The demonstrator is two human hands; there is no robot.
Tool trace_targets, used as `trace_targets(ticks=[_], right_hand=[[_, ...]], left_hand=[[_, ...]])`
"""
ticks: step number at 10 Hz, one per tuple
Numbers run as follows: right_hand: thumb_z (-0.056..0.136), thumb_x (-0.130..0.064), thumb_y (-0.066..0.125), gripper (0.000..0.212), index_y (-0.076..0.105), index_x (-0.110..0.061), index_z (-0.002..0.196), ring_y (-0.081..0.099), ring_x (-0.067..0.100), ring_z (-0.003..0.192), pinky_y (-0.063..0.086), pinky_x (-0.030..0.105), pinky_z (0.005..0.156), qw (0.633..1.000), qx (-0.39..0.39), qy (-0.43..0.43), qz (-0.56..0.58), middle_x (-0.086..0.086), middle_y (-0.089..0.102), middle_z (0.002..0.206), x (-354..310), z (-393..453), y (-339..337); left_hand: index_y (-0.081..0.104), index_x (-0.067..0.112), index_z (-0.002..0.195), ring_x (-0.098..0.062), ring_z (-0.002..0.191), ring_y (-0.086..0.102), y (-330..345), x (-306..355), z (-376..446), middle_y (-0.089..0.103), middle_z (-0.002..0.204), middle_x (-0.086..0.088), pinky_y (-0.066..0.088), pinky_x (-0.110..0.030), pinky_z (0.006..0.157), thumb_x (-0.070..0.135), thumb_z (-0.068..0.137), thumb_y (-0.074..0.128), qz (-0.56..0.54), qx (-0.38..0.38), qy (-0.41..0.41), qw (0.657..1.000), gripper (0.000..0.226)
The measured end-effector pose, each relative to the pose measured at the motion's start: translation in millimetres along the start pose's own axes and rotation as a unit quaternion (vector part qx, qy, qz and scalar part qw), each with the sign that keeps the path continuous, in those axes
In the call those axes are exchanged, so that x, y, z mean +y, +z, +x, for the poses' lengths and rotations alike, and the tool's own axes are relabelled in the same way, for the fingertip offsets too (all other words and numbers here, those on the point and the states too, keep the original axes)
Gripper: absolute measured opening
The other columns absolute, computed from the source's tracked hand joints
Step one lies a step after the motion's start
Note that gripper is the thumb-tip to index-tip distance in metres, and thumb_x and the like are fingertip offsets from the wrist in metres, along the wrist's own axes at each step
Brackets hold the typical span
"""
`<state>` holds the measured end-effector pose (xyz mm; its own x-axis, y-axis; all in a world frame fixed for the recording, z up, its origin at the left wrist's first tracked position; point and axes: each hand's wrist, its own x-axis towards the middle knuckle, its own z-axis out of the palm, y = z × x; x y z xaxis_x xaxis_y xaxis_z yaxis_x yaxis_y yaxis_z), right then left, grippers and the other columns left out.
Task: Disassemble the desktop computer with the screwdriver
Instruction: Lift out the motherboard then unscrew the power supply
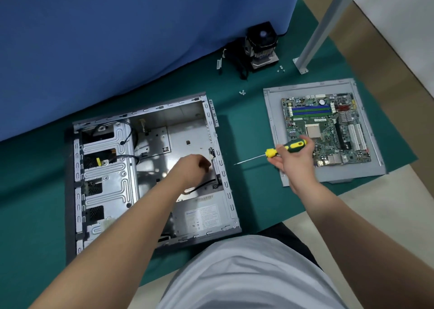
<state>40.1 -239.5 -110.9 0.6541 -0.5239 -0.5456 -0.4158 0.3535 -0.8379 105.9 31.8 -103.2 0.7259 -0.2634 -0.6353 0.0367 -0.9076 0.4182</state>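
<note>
1. The case lies open on its side on the green mat, near the mat's left half, its open face up.
2. The left hand reaches inside the case toward its right wall, fingers curled down by a small bracket there; whether it grips anything cannot be told.
3. A black cable runs across the case floor just below that hand.
4. The power supply sits in the case's near right corner, label up.
5. The drive cage fills the case's left side.
6. The right hand grips the screwdriver by its green and yellow handle, in the air between the case and the panel, the shaft pointing left toward the case and touching nothing.
7. The motherboard lies flat on a grey panel at the mat's right edge.
8. The cooler stands at the mat's far edge against a blue cloth, with loose wires beside it.
9. Screws lie loose between the cooler and the panel; more lie right of the cooler.
10. A white post stands at the far right corner.
</note>
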Motion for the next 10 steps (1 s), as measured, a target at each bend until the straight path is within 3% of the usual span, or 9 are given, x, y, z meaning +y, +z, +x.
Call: trace_targets(ticks=[1,2,3,4,5,6,8,9,10], right_hand=[[0.098,0.000,0.063,0.060,0.029,-0.030,0.136,0.078,0.027,0.079,0.062,0.030,0.069,1.000,0.003,0.016,0.008,0.015,0.061,0.112,16.3,3.5,0.3],[0.098,-0.001,0.063,0.059,0.028,-0.032,0.135,0.078,0.027,0.080,0.061,0.028,0.068,0.999,0.008,0.040,0.017,0.013,0.061,0.109,29.9,7.1,1.4],[0.098,0.000,0.063,0.059,0.028,-0.032,0.134,0.078,0.028,0.082,0.061,0.028,0.068,0.998,0.006,0.056,0.022,0.014,0.060,0.111,35.4,8.4,2.5],[0.098,0.000,0.064,0.058,0.030,-0.031,0.134,0.077,0.030,0.083,0.062,0.029,0.069,0.997,0.002,0.070,0.030,0.015,0.060,0.112,39.7,9.5,2.8],[0.098,0.000,0.064,0.058,0.031,-0.029,0.135,0.078,0.029,0.082,0.062,0.031,0.070,0.997,0.006,0.075,0.034,0.015,0.060,0.111,40.4,9.5,2.4],[0.098,-0.001,0.065,0.057,0.031,-0.030,0.134,0.078,0.029,0.082,0.062,0.031,0.070,0.996,0.011,0.081,0.040,0.015,0.061,0.110,41.9,10.1,0.8],[0.098,-0.001,0.064,0.056,0.031,-0.029,0.134,0.078,0.028,0.080,0.063,0.031,0.071,0.995,0.014,0.088,0.043,0.015,0.059,0.112,48.9,9.1,1.3],[0.098,-0.001,0.064,0.056,0.031,-0.029,0.134,0.078,0.028,0.081,0.063,0.031,0.071,0.994,0.018,0.096,0.050,0.017,0.058,0.114,51.2,8.3,2.4],[0.098,-0.002,0.065,0.057,0.032,-0.029,0.135,0.078,0.028,0.082,0.062,0.031,0.071,0.993,0.020,0.102,0.056,0.018,0.058,0.116,53.7,8.5,2.3]], left_hand=[[0.074,0.027,0.115,-0.020,0.098,0.062,4.8,0.0,11.1,0.070,0.106,0.004,0.046,-0.025,0.079,0.019,0.098,0.057,0.052,-0.081,-0.019,0.995,0.025],[0.076,0.025,0.095,-0.012,0.072,0.057,14.6,-3.7,20.2,0.062,0.068,0.018,0.041,-0.014,0.062,0.013,0.097,0.057,0.049,-0.103,-0.025,0.993,0.023],[0.072,0.024,0.077,-0.004,0.057,0.051,20.5,-3.7,23.2,0.054,0.045,0.025,0.036,-0.006,0.047,0.001,0.093,0.057,-0.002,-0.078,-0.037,0.996,0.032],[0.069,0.032,0.057,-0.003,0.049,0.056,34.4,-2.6,23.7,0.059,0.043,0.020,0.043,-0.008,0.052,-0.013,0.091,0.053,-0.109,-0.046,-0.087,0.989,0.058],[0.072,0.028,0.052,-0.003,0.047,0.059,43.3,-4.1,23.2,0.063,0.047,0.015,0.049,-0.012,0.057,-0.019,0.093,0.049,-0.189,-0.043,-0.103,0.976,0.067],[0.076,0.013,0.084,-0.001,0.059,0.062,44.2,-5.5,21.3,0.070,0.075,0.008,0.048,-0.008,0.055,-0.008,0.098,0.055,-0.188,-0.046,-0.108,0.975,0.033],[0.079,0.012,0.063,0.003,0.044,0.061,48.3,-10.1,25.5,0.071,0.068,0.003,0.052,-0.012,0.051,-0.018,0.098,0.046,-0.272,-0.038,-0.150,0.950,0.057],[0.077,0.002,0.103,0.007,0.050,0.060,44.7,-7.3,23.3,0.072,0.092,-0.008,0.047,-0.006,0.051,-0.006,0.097,0.057,-0.205,-0.036,-0.129,0.970,0.022],[0.069,-0.003,0.121,-0.012,0.078,0.062,47.8,-13.4,27.7,0.071,0.118,-0.023,0.046,-0.006,0.054,0.000,0.097,0.059,-0.178,-0.021,-0.115,0.977,0.025]])
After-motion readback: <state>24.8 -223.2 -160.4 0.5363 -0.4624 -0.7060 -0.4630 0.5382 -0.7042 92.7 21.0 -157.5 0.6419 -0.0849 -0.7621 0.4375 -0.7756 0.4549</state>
